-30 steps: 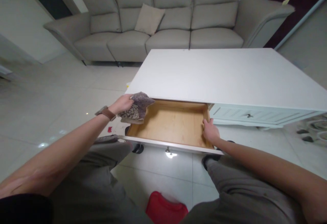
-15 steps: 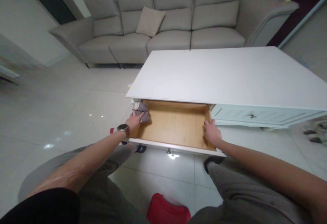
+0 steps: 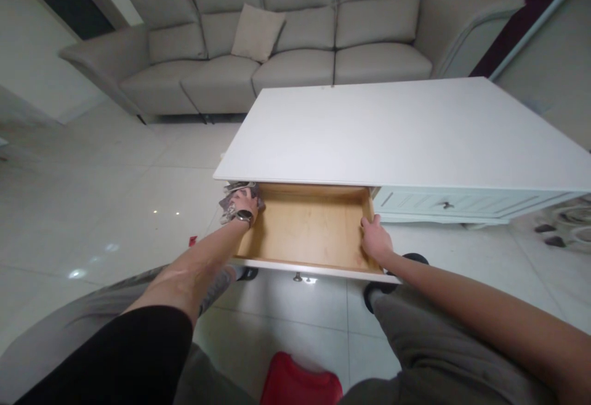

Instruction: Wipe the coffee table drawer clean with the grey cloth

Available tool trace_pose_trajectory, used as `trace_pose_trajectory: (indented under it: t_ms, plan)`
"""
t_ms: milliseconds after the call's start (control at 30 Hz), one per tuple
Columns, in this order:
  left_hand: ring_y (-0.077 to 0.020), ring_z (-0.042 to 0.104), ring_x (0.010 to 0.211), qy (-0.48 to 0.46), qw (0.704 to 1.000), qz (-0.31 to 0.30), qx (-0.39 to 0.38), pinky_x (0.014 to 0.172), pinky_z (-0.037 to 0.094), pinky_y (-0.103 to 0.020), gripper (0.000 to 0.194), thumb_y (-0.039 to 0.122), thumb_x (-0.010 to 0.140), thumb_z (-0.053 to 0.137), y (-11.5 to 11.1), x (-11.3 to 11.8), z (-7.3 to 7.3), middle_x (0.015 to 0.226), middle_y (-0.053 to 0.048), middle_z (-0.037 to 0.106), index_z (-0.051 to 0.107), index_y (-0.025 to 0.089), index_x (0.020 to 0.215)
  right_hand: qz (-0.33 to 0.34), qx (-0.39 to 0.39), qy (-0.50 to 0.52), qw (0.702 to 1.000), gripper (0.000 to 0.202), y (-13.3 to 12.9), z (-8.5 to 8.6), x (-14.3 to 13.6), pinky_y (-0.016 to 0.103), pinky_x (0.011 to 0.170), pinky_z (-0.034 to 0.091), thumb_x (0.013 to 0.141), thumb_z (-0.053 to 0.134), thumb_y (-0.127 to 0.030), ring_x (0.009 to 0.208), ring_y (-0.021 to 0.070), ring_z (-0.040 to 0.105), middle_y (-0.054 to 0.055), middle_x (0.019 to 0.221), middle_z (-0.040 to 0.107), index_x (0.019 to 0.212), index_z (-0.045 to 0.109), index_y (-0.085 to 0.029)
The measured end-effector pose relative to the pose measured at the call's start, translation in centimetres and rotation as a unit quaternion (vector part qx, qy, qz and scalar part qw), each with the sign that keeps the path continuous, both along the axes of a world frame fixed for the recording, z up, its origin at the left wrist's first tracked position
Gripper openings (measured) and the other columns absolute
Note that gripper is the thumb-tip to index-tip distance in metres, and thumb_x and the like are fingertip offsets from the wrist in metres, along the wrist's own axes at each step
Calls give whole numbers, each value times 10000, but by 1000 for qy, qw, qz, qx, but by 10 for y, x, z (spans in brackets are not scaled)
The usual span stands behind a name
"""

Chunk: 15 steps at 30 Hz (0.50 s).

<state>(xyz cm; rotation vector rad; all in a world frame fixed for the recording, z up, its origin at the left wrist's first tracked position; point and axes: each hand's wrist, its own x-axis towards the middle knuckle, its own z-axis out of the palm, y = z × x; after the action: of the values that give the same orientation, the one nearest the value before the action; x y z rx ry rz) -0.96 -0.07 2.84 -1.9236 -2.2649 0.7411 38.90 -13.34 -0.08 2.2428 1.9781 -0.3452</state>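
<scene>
A wooden drawer [image 3: 305, 226] stands pulled out from the white coffee table [image 3: 369, 134], its inside bare. My left hand [image 3: 244, 200] is closed on a grey-brown patterned cloth [image 3: 227, 205] at the drawer's left side, near its back corner. The cloth drapes over the side wall there, partly under the tabletop's edge. My right hand [image 3: 376, 240] grips the drawer's right side wall [image 3: 369, 208], fingers over its top edge. A small metal knob [image 3: 298, 277] sits on the drawer's white front.
Behind the table runs a long grey sofa [image 3: 295, 76] with a beige cushion [image 3: 257, 32]. A second, shut drawer [image 3: 429, 203] is to the right. Below, between my legs, is a red plastic stool [image 3: 300, 380]. A small red thing [image 3: 192, 241] lies on the tiled floor [image 3: 124, 208].
My left hand has moved with the cloth toward the back of the drawer's left side. My right hand keeps its hold on the right wall. The view has shifted slightly.
</scene>
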Motion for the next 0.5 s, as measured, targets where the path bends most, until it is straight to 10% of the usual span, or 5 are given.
trace_pose_trajectory:
  t_ms: [267,500]
  plan:
    - [-576,267,1340,-37,996,-84,17,848,411,-734,573,267,938,347,-50,-13,-5,1600,-264,237,573,138,1449,5,0,-2,1000,281,0,-1,1,305,676,474,957,412,-133,830,185,653,158,1264,423,1210,519,-193]
    - [-619,161,1403,-96,979,-139,-112,881,277,-909,353,241,836,544,-97,-41,-16,1477,-164,502,799,270,1077,7,-2,7,1000,293,-1,1,2,310,705,480,960,408,-128,838,183,654,160,1270,416,1223,524,-182]
